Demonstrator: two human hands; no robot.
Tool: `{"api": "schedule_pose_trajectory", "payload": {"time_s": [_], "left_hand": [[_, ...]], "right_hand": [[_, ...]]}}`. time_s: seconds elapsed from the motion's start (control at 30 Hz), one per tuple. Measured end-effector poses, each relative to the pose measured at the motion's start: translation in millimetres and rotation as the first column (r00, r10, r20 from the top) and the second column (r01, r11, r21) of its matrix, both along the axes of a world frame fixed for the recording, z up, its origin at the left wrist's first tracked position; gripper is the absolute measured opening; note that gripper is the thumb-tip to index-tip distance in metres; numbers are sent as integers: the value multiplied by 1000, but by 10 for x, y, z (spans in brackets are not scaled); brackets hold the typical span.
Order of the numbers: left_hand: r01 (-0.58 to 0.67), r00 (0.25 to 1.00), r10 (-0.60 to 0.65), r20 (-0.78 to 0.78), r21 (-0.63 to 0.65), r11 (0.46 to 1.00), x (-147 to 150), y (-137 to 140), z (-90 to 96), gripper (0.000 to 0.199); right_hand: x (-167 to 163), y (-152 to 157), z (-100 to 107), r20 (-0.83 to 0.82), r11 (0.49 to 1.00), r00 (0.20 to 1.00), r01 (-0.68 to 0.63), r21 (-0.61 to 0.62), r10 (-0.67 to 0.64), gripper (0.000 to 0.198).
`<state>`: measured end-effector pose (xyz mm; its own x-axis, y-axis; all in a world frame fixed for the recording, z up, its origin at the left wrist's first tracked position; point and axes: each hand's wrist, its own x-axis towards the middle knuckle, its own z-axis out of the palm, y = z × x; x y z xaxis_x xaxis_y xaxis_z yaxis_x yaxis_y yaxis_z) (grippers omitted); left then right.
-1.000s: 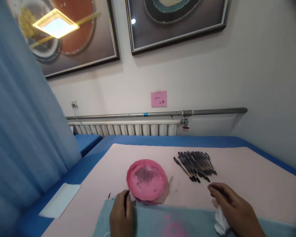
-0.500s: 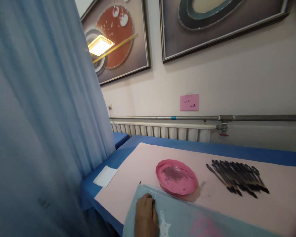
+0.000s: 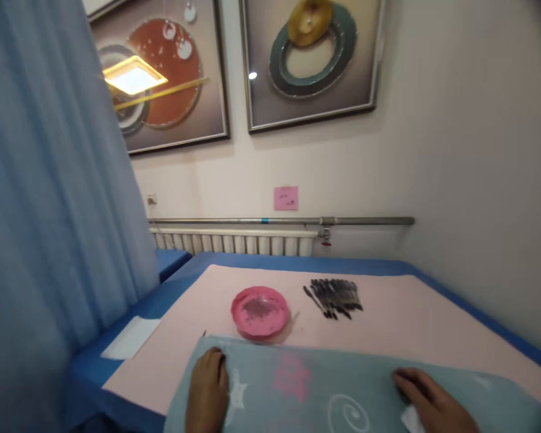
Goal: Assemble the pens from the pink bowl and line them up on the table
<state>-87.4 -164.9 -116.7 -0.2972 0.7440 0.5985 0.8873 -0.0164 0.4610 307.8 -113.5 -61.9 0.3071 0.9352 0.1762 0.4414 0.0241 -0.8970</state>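
Note:
A light teal sheet, printed with white cat figures, a pink patch and a white spiral, spans the near side of the table. On its left part lies my left hand, fingers curled; whether anything is inside them is hidden. My right hand rests over the right part of the sheet with bent fingers, and a small white piece like folded paper or tissue pokes out from under it. Just beyond the sheet sits a round pink dish with dark residue inside.
Several dark, slender stick-like pieces lie in a row on pale pink paper over a blue table cover. A white sheet lies at the left edge. Blue curtain hangs left; a radiator stands behind.
The view has swung right and drawn back a little. My right hand has come into sight with the white piece; my left hand still lies on the sheet.

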Motion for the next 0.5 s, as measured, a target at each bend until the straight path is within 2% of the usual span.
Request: {"api": "schedule_pose_trajectory", "payload": {"time_s": [0.1,0.27,0.5], "left_hand": [[15,999,-15,-42,5,1000,-77,39,-40,27],[15,996,-16,-83,-11,1000,-119,47,-4,28],[17,996,-20,-89,-26,1000,-82,23,57,27]], "right_hand": [[-61,-137,93,-90,999,996,13,33,-10,26],[-59,-296,78,-116,997,993,2,71,6,28],[-46,-334,92,-141,996,990,6,85,6,28]]}}
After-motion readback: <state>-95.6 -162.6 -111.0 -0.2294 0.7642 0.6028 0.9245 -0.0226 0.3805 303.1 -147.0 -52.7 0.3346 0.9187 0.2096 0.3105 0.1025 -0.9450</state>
